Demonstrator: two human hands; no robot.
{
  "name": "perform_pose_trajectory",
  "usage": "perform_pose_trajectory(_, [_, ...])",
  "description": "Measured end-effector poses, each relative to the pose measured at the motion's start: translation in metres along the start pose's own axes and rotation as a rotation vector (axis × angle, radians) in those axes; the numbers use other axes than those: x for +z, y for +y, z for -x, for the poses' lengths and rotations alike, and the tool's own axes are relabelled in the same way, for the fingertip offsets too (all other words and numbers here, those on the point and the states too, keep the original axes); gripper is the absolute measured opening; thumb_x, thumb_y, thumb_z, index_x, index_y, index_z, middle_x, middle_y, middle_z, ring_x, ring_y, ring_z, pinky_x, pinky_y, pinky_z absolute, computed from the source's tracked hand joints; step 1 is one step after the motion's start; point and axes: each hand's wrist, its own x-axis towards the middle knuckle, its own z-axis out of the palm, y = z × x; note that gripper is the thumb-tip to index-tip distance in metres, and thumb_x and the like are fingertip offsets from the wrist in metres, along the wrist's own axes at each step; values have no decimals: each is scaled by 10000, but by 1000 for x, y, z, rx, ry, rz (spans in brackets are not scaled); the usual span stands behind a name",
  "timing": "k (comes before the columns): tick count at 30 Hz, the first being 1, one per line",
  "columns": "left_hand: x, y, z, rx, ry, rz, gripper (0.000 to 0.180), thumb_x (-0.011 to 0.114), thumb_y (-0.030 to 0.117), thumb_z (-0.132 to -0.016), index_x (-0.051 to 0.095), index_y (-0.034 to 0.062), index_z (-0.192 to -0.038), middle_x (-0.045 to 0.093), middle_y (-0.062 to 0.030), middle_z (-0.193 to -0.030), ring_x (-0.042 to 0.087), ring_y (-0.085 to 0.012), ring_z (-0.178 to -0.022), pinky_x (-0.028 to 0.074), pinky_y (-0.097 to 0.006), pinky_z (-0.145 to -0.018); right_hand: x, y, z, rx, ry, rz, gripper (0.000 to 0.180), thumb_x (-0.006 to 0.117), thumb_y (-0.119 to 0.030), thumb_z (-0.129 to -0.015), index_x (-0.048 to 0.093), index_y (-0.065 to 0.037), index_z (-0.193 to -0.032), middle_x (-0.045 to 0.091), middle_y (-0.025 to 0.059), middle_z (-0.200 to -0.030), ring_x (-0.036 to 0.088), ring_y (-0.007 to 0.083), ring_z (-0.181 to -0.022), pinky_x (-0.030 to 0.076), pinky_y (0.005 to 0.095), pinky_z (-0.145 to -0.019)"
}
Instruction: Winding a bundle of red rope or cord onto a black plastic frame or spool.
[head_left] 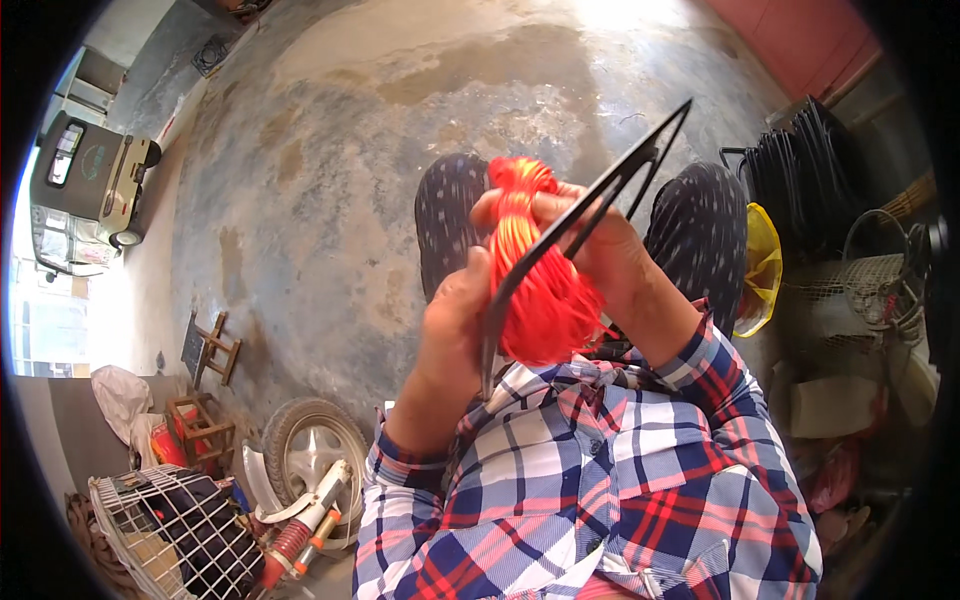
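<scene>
A thick bundle of glossy red-orange cord point(545, 300) hangs in front of my chest, bound tightly near its top, with loose strands fanning out below. My right hand point(612, 250) is closed round the bound neck of the bundle, its fingers at the top. A slim black triangular frame point(600, 185) slants across the bundle and in front of my right hand, its narrow tip pointing up and to the right. My left hand point(453, 325) is closed at the frame's lower end, thumb up beside the cord; its other fingers are mostly hidden.
Several black frames point(800, 160) stand stacked at the right, by a yellow bag point(762, 268) and wire baskets. A spoked wheel point(315, 450), a white wire crate point(180, 535) and small wooden stools point(203, 430) lie at the left. A three-wheeled vehicle point(95, 190) stands farther off.
</scene>
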Motion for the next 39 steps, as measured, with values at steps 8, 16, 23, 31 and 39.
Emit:
perform_pose_trajectory(8, [-25,5,0,29,-111,5,664,327,564,-1009,550,-8,-1262,604,-145,-920,469,-146,-492,341,-261,-421,-62,1,18,-201,87,143,369,490,-222,-833,631,24,-1068,648,172,-1131,611,257,-1066,438,401,-979])
perform_pose_trajectory(16, [-51,8,0,92,-41,-53,368,492,307,-1015,557,58,-1278,578,-162,-967,478,-132,-520,359,-245,-406,-11,-24,36,-336,-228,44,272,447,-332,-878,463,-67,-934,543,80,-749,574,236,-689,434,472,-958])
perform_pose_trajectory(23, [-52,12,-3,136,-43,37,398,597,135,-957,483,100,-1336,554,-151,-930,497,-127,-510,372,-234,-392,-2,-10,44,-326,-200,214,333,423,-339,-987,490,-16,-1036,485,52,-614,487,176,-490,464,437,-883])
perform_pose_trajectory(31, [-55,11,-2,193,-58,-25,374,590,146,-964,470,131,-1318,559,-143,-918,491,-117,-509,372,-231,-379,-1,-12,44,-325,-129,219,337,373,-316,-1019,501,-8,-1067,454,15,-611,428,122,-481,477,402,-856])
perform_pose_trajectory(39, [-60,6,-1,160,-8,-35,376,578,132,-963,532,49,-1327,603,-164,-946,509,-118,-516,383,-215,-391,-53,-18,29,-232,6,-2,321,368,-288,-1037,519,-10,-1096,411,-18,-634,386,99,-521,496,379,-815])
